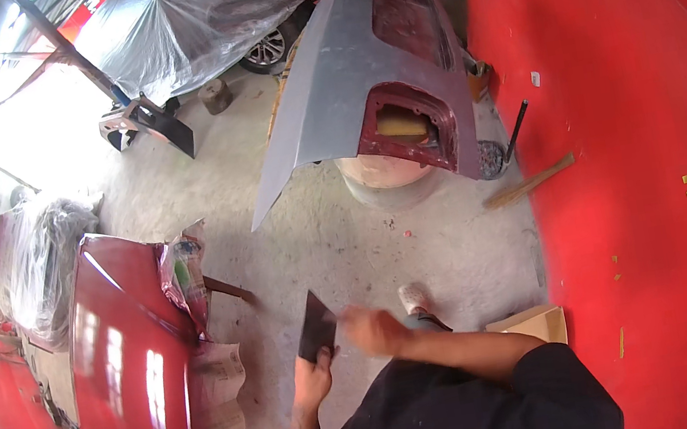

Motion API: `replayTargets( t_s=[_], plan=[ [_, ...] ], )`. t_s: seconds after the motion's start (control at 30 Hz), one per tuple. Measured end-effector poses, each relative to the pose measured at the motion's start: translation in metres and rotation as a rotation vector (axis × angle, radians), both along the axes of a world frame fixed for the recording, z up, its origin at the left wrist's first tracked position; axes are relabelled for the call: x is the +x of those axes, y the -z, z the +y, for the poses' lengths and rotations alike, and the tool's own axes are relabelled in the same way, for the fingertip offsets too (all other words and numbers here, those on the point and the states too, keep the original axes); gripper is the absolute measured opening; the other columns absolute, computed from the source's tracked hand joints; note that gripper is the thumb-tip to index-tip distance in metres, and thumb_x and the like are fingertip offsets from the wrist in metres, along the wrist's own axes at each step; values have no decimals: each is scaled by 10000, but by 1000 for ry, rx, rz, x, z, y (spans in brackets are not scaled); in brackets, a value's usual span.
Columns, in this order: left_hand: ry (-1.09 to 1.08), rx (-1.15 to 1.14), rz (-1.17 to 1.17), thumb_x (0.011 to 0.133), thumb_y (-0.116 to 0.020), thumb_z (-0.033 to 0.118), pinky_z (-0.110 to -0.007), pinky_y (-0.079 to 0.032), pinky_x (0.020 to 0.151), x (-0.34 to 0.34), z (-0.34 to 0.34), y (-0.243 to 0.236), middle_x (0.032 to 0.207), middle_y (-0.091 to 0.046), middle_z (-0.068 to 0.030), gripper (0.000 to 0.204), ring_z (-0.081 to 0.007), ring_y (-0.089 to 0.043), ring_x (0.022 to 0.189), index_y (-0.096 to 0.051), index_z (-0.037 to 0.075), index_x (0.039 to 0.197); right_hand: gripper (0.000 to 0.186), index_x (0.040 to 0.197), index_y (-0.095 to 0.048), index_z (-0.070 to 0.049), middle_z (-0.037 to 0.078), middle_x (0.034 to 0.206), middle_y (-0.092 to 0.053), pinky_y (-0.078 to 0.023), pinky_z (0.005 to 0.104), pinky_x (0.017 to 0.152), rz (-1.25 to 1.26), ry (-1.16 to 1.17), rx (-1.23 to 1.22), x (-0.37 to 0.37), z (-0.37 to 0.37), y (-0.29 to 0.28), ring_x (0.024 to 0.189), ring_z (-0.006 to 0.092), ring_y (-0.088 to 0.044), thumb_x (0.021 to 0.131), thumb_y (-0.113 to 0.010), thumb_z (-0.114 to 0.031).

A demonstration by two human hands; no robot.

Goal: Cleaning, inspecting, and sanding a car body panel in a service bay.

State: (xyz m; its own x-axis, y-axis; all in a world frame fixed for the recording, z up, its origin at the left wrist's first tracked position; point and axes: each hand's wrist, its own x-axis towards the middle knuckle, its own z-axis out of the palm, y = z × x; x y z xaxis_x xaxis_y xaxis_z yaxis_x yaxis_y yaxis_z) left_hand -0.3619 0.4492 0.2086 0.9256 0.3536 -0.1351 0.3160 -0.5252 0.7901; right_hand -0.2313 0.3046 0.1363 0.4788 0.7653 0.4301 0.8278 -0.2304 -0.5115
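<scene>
My left hand (pixel 312 381) is closed on the lower end of a thin, dark, four-cornered plate (pixel 316 326), held up on a slant with the thumb across its face. Close beside the plate's right edge is my right hand (pixel 374 332), blurred by motion. Its fingers look curled in, and whatever they may hold cannot be made out. Ahead of both hands, a grey car tailgate panel (pixel 313 76) with dark red cut-out openings rests on a round, pale drum-like stand (pixel 383 181).
A glossy red car panel (pixel 128 356) lies at the left, with brown paper (pixel 218 396) along its edge. Red bodywork (pixel 624 170) rises on the right. A broom (pixel 529 182), a cardboard box (pixel 534 325) and a wooden block (pixel 214 96) are on the concrete floor. Plastic sheeting (pixel 162 32) covers a car behind.
</scene>
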Motion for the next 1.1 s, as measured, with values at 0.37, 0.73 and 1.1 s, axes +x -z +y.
replayTargets(
  t_s=[0.37,0.73,1.1],
  plan=[
    [116,-43,-51,923,-495,39,-341,-482,868,21,-67,32,1062,-614,-146,420,-183,-591,943,-456,24,1342,333,1130,-624,-84,140,945,-635,-533,395,724,114,-124,212,13,-74,-38,786,321,-615,806,-578,-24],
    [8,-849,-19,864,-640,5,-243,-472,776,186,-169,-29,985,-647,-42,336,-89,-574,938,-505,49,1168,241,1077,-614,47,172,998,-674,-471,323,836,811,602,189,148,-308,18,906,194,-624,904,-588,-118],
    [-82,-1694,469,936,-500,445,-238,-320,459,382,-337,12,794,-486,-18,442,-120,-411,576,-409,185,1281,372,1102,-668,-195,43,1066,-622,-518,352,777,-223,182,131,196,-368,-112,942,244,-600,730,-677,-189]
  ],
)
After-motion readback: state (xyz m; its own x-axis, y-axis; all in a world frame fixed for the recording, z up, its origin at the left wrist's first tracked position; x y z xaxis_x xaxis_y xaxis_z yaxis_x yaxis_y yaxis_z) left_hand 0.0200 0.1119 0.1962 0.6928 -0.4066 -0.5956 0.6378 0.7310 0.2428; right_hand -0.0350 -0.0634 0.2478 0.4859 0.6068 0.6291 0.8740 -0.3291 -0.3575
